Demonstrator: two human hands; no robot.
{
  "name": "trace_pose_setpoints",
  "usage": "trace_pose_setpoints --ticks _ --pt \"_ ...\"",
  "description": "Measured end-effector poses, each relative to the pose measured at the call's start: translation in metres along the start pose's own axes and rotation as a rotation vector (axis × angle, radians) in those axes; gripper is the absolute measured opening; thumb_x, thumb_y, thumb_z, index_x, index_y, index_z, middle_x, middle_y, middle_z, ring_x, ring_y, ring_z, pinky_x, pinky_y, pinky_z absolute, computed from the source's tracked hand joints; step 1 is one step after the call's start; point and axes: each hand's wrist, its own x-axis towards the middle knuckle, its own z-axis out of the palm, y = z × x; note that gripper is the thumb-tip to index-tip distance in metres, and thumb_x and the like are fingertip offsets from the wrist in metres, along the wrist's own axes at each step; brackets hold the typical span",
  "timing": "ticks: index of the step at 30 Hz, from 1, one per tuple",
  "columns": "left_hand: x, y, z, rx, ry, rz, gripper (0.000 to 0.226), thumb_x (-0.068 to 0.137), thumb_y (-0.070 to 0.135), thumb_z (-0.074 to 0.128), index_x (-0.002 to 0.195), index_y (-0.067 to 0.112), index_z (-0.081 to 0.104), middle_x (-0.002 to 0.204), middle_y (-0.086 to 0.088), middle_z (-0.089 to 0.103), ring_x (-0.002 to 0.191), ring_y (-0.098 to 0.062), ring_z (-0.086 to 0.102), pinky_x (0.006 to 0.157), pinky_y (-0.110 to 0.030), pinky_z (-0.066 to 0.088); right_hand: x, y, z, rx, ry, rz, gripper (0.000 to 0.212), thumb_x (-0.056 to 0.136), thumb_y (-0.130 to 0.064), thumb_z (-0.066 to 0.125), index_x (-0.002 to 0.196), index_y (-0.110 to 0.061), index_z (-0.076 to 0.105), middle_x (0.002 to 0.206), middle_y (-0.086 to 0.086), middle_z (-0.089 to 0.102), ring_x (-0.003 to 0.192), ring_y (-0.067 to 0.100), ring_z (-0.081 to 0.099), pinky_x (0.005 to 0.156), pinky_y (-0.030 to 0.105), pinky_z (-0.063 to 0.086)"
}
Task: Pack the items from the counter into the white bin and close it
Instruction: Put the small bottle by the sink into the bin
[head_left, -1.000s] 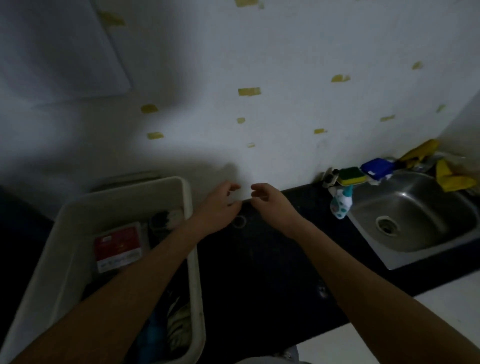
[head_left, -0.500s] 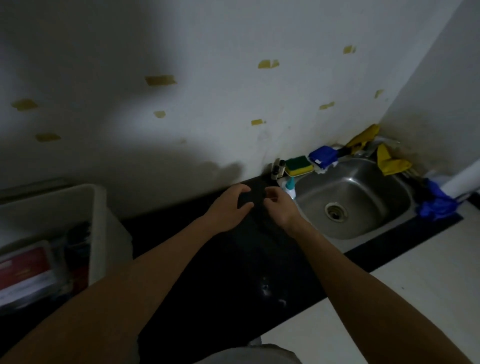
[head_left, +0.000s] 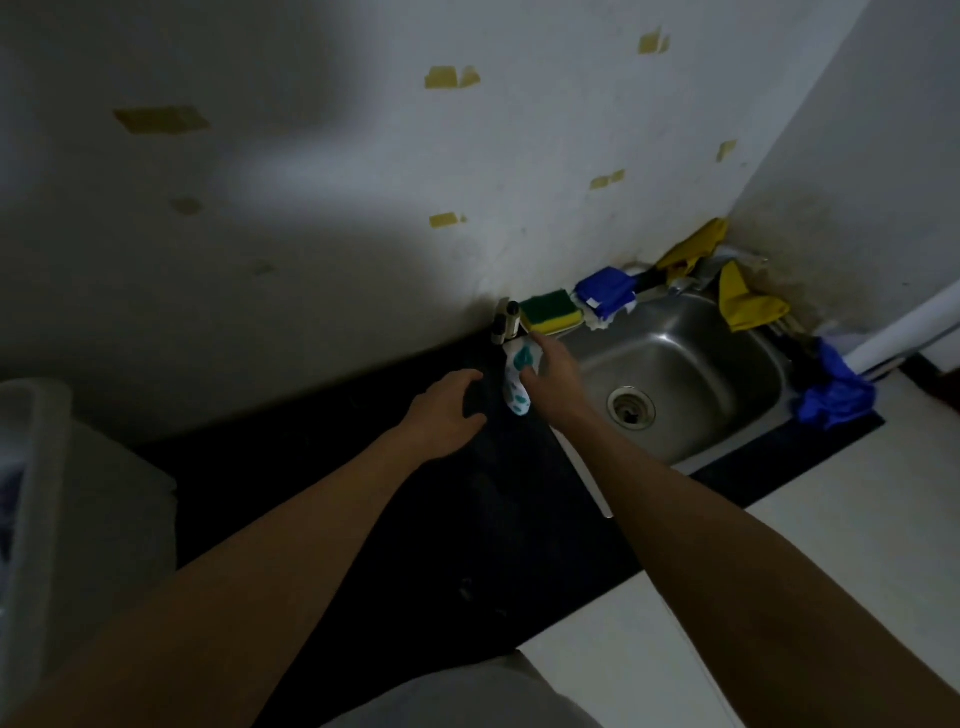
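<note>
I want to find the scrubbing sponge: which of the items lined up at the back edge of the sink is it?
The green-topped yellow sponge, leftmost at the sink rim. The blue cloth beside it and the yellow cloth farther right are limp fabric; the sponge is a firm block.

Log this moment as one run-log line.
right hand: grasping white-teal bottle | left hand: open, beside | white bin: open, far left

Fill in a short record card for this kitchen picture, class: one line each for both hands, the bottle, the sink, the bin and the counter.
right hand: closed around the bottle
left hand: open, empty, over the counter
bottle: white with teal spots, beside the sink
sink: steel, nothing in its basin
white bin: far left, open
counter: black
</note>
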Motion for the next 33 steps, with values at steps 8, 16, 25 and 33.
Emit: trace_pose_setpoints --ticks 8,16,25,33 --pt "0.008 0.001 -0.003 0.023 -0.021 -0.041 0.068 0.089 0.03 0.065 0.148 0.02 0.032 0.152 -0.002 0.037 0.137 -0.021 0.039 0.112 -0.041 0.036 0.019 0.006 0.01 -0.033 -0.048 -0.032 0.038 0.092 -0.009 0.055 0.13 -0.012 0.056 0.135 0.011 0.054 0.122 0.027 0.052 0.101 0.038 0.044" --pt "0.007 -0.002 -0.005 0.025 -0.069 -0.068 0.069 0.088 0.033 0.064 0.147 0.021 0.033 0.148 -0.005 0.04 0.132 -0.023 0.044 0.109 -0.041 0.038 0.02 0.011 0.018 -0.104 -0.034 -0.084 0.019 0.091 -0.008 0.055 0.107 -0.003 0.063 0.119 0.016 0.056 0.109 0.03 0.054 0.083 0.031 0.039" --pt "0.001 -0.011 -0.005 -0.061 -0.083 -0.077 0.064 0.089 0.023 0.063 0.146 0.016 0.036 0.145 -0.007 0.041 0.129 -0.023 0.046 0.109 -0.041 0.039 0.019 0.017 0.043 -0.116 -0.259 -0.048 0.046 0.089 -0.017 0.064 0.132 -0.005 0.054 0.125 0.019 0.056 0.115 0.031 0.055 0.094 0.036 0.044" --pt "0.005 -0.043 -0.001 -0.076 -0.087 -0.117 0.055 0.089 0.021 0.062 0.14 0.015 0.042 0.137 -0.007 0.047 0.12 -0.021 0.051 0.101 -0.034 0.044 0.016 0.023 0.069 -0.171 -0.373 -0.033 0.053 0.087 -0.012 0.065 0.137 -0.003 0.051 0.136 0.018 0.051 0.123 0.032 0.052 0.104 0.035 0.042"
